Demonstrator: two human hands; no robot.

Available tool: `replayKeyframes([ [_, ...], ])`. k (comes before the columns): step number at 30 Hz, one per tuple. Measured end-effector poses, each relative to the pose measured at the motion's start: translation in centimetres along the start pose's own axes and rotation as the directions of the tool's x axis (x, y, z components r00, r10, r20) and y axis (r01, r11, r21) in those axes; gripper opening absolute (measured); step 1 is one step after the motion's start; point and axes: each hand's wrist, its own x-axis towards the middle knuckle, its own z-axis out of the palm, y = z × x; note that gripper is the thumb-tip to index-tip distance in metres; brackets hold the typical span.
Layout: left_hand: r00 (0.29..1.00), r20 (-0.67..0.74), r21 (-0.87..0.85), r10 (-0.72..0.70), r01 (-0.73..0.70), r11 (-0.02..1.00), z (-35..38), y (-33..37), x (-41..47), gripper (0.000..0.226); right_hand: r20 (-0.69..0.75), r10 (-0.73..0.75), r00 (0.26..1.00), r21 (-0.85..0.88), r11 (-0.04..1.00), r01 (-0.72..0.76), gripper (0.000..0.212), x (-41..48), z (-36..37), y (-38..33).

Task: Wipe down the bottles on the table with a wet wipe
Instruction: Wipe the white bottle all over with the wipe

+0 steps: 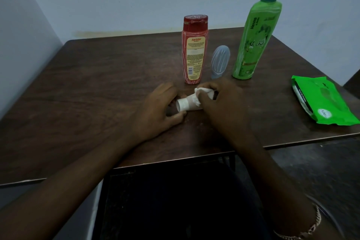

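Fingers point(209, 88) of the right hand point(224, 103) pinch the wipe point(197, 94) against the bottle point(183, 105).

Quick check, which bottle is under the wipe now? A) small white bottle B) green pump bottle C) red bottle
A: the right hand holds the wipe on the small white bottle, steadied by the left hand; the red bottle and green pump bottle stand untouched.

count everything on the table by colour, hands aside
red: 1, the red bottle
green: 2, the pump bottle and the wipe pack
white: 2, the small bottle and the wipe
clear: 1, the clear plastic piece
total: 6
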Motion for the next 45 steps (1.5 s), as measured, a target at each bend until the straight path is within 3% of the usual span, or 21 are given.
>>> replayKeyframes([
  [4, 1.000, 0.018, 0.007, -0.010, 0.010, 1.000, 0.0, 0.0, -0.1, 0.040, 0.057, -0.114, 0.992, -0.043, 0.992, 0.117, 0.014, -0.9, 1.1, -1.2],
  [7, 1.000, 0.025, -0.004, 0.000, 0.000, 1.000, -0.2, 0.0, -0.1, 0.038, 0.066, -0.115, 0.991, -0.066, 0.991, 0.119, 0.014, -0.8, 0.6, -0.9],
  [13, 1.000, 0.007, 0.006, -0.006, 0.006, 1.000, -0.2, 0.1, -0.1, 0.036, -0.061, 0.091, 0.994, -0.017, 0.996, -0.092, 0.015, -0.3, -1.8, 2.5],
  [17, 1.000, 0.009, 0.008, 0.000, 0.000, 1.000, -0.2, 0.2, -0.1, 0.034, -0.019, 0.202, 0.979, 0.081, 0.977, -0.200, 0.022, -0.7, -2.4, 3.3],
  [25, 0.999, -0.017, -0.032, 0.043, -0.043, 0.999, 0.1, 0.1, -0.3, 0.030, -0.032, 0.049, 0.998, 0.011, 0.999, -0.048, 0.014, -1.5, -0.5, 0.6],
  [33, 0.998, -0.018, -0.045, 0.052, -0.053, 0.998, 0.1, -0.2, -0.3, 0.027, 0.044, -0.163, 0.986, -0.180, 0.969, 0.168, 0.007, -2.6, 1.7, -1.3],
  [40, 1.000, -0.014, -0.068, 0.022, -0.023, 0.997, -0.1, -0.4, -0.3, 0.030, -0.079, 0.032, 0.996, -0.081, 0.996, -0.038, 0.011, -1.2, -0.9, 3.1],
  [43, 1.000, -0.020, -0.089, 0.013, -0.015, 0.996, -0.1, -0.5, -0.3, 0.030, -0.006, 0.157, 0.988, 0.053, 0.986, -0.156, 0.012, -0.5, -1.9, 4.6],
  [45, 1.000, -0.020, -0.114, 0.002, -0.004, 0.993, -0.1, -0.6, -0.3, 0.030, 0.009, 0.156, 0.988, 0.080, 0.984, -0.157, 0.013, -0.3, -2.0, 4.7],
])
